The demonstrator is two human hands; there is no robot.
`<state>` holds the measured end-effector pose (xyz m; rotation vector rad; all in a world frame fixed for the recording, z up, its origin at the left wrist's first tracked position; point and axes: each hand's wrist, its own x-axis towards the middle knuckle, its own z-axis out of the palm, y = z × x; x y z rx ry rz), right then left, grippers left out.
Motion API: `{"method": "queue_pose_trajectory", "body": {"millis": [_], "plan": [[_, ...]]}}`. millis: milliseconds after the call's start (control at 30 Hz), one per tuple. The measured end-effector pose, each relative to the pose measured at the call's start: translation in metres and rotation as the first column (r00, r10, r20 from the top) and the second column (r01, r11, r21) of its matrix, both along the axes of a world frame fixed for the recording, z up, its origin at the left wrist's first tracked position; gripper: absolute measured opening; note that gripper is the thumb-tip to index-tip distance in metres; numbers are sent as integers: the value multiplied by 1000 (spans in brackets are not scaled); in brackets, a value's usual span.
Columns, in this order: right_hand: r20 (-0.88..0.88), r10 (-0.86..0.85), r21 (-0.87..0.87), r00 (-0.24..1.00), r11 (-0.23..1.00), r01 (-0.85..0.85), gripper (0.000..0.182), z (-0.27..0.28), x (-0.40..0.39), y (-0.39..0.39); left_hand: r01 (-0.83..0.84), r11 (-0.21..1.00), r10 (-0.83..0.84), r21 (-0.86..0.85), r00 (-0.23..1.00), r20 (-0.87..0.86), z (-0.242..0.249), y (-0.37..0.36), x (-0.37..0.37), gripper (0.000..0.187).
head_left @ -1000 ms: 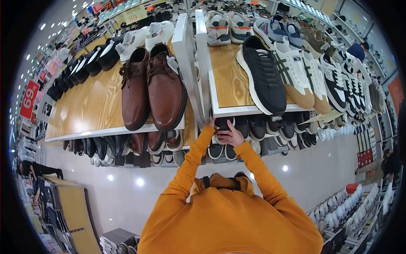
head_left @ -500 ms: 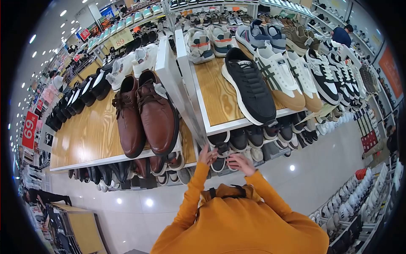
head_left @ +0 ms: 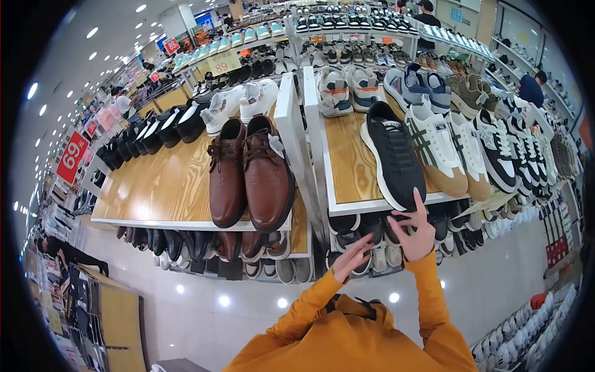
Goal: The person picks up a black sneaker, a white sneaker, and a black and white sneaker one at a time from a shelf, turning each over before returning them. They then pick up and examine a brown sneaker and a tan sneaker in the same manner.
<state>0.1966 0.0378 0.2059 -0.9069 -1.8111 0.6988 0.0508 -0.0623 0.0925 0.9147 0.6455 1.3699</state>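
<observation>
My right hand (head_left: 417,233) is raised with its fingers apart, and the index fingertip overlaps the toe of a single black sneaker (head_left: 396,158) with a white sole. Lower and to the left, my left hand (head_left: 354,258) stretches its fingers out in front of the lower shoe rows and holds nothing. The black sneaker lies toe toward me at the front edge of the right wooden shelf (head_left: 347,170). Beside it stands a pair of white shoes (head_left: 434,149) with dark stripes and tan toes.
A brown leather pair (head_left: 268,186) stands at the front of the left shelf (head_left: 155,186), near a white divider (head_left: 291,136). Black shoes (head_left: 167,130) line that shelf's back. More white shoes (head_left: 520,332) stand at lower right. A person in dark blue (head_left: 531,92) is at the far right.
The view has shifted, so the shelves sit further right and lower. My right hand has risen to the black sneaker's toe with fingers spreading; my left hand has moved right, below the right shelf.
</observation>
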Motion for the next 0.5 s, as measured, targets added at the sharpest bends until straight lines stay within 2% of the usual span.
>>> {"method": "queue_pose_trajectory", "body": {"millis": [33, 133, 267, 300, 400, 433, 500], "plan": [[118, -42, 70, 992, 997, 33, 68, 0, 3, 8, -23, 999, 23, 42, 1000, 2, 17, 8, 4, 64], [252, -38, 255, 967, 966, -29, 67, -2, 16, 32, -94, 990, 92, 104, 996, 24, 46, 29, 15, 63], [336, -51, 401, 940, 911, -94, 60, 4, 30, 39, -216, 974, 209, 72, 974, 88, 58, 45, 31, 63], [287, -39, 424, 957, 901, -90, 56, 9, 35, 35, -241, 970, 237, 24, 966, 102, 64, 44, 35, 63], [251, 6, 420, 968, 900, -114, 63, 20, 60, 3, -260, 964, 265, -54, 930, 253, 65, 40, 54, 60], [198, 28, 467, 980, 876, -119, 66, 17, 68, -6, -316, 943, 334, -110, 905, 262, 67, 36, 66, 61], [232, 81, 435, 969, 882, -178, 65, 14, 91, -29, -301, 953, 298, -31, 916, 270, 51, 30, 80, 60]]}}
